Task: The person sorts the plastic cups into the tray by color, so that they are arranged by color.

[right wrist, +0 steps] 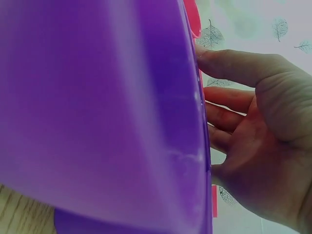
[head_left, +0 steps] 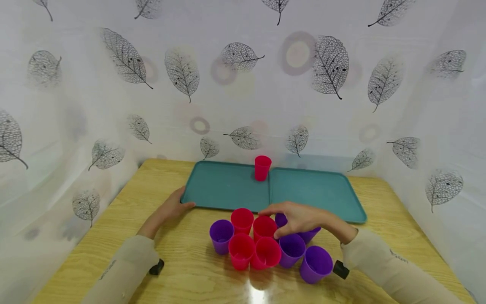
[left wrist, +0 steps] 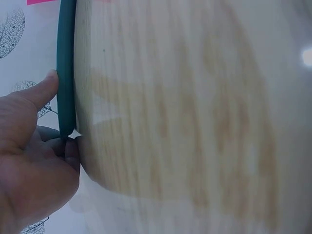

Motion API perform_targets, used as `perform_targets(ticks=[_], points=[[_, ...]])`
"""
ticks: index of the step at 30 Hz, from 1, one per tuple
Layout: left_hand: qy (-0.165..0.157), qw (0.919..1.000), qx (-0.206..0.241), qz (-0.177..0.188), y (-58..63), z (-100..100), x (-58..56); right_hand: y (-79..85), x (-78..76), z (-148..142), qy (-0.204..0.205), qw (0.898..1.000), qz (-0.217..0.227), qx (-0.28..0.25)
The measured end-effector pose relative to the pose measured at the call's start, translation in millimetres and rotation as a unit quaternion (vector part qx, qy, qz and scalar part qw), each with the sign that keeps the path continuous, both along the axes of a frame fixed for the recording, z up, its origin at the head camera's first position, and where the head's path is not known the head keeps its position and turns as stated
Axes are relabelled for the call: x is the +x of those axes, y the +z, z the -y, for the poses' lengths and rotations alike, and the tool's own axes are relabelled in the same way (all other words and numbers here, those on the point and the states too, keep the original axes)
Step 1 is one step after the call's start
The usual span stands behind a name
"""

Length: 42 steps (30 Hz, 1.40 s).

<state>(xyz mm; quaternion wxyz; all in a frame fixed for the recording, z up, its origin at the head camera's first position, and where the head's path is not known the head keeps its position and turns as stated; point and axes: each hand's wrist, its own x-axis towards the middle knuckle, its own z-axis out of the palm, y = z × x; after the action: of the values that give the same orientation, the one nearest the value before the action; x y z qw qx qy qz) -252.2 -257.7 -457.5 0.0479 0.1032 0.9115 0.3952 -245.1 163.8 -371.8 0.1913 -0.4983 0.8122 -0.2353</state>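
Note:
My left hand [head_left: 172,207] holds the near left corner of the left green tray [head_left: 228,185]. In the left wrist view the thumb lies against the tray's edge [left wrist: 67,63], with the other fingers bent at its corner. Over the cup cluster, my right hand [head_left: 298,217] spreads thumb and fingers about the rim of a red cup [head_left: 264,228]; whether they press on it I cannot tell. A purple cup [right wrist: 97,107] covers much of the right wrist view and hides the fingertips. Another red cup [head_left: 262,168] stands on the left tray's right side.
More red cups [head_left: 241,251] and several purple cups [head_left: 316,264] stand upright close together on the wooden table [head_left: 190,270]. One purple cup [head_left: 222,236] is at the cluster's left. The right green tray [head_left: 315,190] adjoins the left one. A leaf-patterned curtain [head_left: 243,97] hangs behind.

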Motion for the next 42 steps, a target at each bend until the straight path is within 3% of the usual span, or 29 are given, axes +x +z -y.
perform_targets(ticks=[7, 19, 31, 42], points=[[0.005, 1.0, -0.003, 0.003, 1.9, -2, 0.3, -0.9, 0.7, 1, 0.012, 1.0, -0.021, 0.003], [0.004, 1.0, 0.004, 0.005, 0.6, -2, 0.4, 0.2, 3.0, 6, 0.004, 1.0, 0.001, 0.005], [-0.002, 0.9999, 0.014, 0.006, -5.6, 3, -3.5, -0.4, 3.4, 5, 0.002, 1.0, -0.005, -0.011], [0.003, 1.0, 0.004, 0.007, -7.5, 3, -7.4, 17.1, 4.4, 1, -0.025, 0.999, -0.015, -0.041]])
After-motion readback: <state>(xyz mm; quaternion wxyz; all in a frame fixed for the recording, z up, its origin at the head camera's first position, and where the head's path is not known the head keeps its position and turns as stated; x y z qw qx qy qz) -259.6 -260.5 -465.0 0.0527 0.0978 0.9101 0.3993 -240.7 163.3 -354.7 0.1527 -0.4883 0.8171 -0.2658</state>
